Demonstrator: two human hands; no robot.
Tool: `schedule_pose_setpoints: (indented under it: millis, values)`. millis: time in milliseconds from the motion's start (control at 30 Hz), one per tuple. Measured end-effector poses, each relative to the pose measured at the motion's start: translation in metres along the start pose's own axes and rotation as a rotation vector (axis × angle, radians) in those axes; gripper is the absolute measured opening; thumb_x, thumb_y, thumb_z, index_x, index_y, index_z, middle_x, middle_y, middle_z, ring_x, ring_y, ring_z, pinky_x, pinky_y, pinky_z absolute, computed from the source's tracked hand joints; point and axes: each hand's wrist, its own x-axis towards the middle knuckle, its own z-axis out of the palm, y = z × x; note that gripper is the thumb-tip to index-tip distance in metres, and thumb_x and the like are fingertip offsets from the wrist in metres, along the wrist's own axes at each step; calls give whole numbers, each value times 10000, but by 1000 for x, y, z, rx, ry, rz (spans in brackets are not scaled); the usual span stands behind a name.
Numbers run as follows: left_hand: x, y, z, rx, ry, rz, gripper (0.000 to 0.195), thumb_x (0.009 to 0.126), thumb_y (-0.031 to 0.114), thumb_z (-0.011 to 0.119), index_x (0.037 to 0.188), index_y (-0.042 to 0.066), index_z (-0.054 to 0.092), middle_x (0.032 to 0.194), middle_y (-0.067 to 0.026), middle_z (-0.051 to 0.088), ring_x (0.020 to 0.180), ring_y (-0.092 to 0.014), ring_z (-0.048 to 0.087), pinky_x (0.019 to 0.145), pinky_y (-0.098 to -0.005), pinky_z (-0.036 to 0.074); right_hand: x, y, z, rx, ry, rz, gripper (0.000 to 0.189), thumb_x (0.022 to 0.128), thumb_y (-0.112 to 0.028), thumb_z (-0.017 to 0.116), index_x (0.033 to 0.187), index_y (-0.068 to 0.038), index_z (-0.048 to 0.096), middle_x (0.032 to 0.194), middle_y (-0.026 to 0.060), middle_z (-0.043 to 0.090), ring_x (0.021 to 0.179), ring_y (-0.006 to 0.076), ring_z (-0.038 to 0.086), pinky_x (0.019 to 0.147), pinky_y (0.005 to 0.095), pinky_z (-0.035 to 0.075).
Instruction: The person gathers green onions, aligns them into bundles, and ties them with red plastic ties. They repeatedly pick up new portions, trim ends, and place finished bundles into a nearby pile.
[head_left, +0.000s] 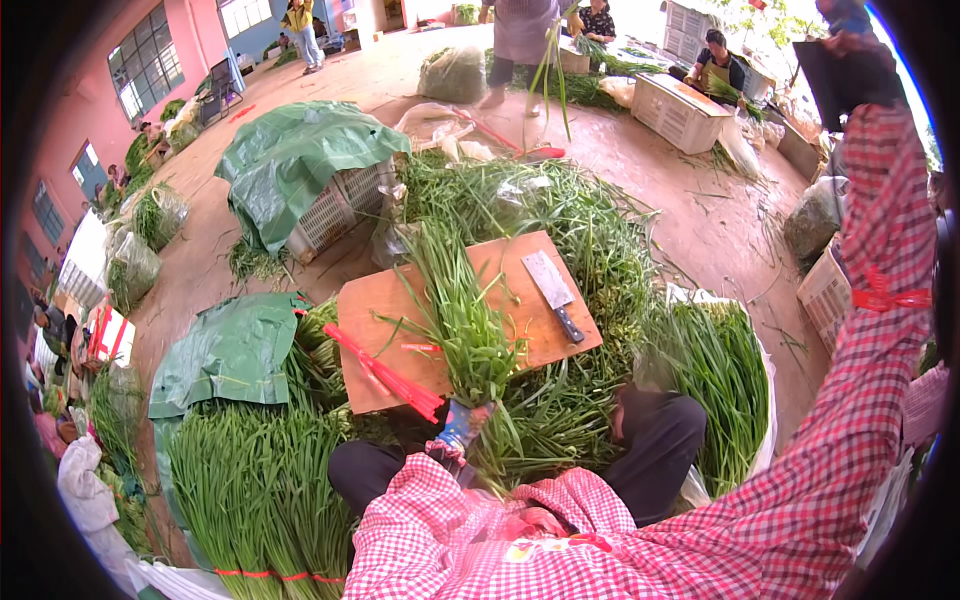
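Note:
My left hand, in a blue patterned glove, grips the lower end of a bunch of long green stalks lying across a wooden cutting board. A cleaver with a black handle rests on the board's right side, its handle towards me. Red plastic strips lie over the board's left edge. My right arm is stretched far out to the upper right; my right hand is blurred near the rim, beside a dark flat thing. What its fingers do cannot be made out.
Loose greens are heaped around the board. Banded bundles lie at left under a green sheet; a lined container of greens stands at right. Beyond are a covered crate, a standing person and a seated person.

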Motion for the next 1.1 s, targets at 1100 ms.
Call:
schedule_pose_setpoints:
  millis: [1100]
  values:
    - [-145,219,293,325,-689,424,507,927,226,505,1373,28,366,850,0,534,878,-160,517,1038,-378,335,-326,-67,284,813,-672,-269,779,804,-189,700,1455,-193,272,1252,186,551,934,248,642,760,344,523]
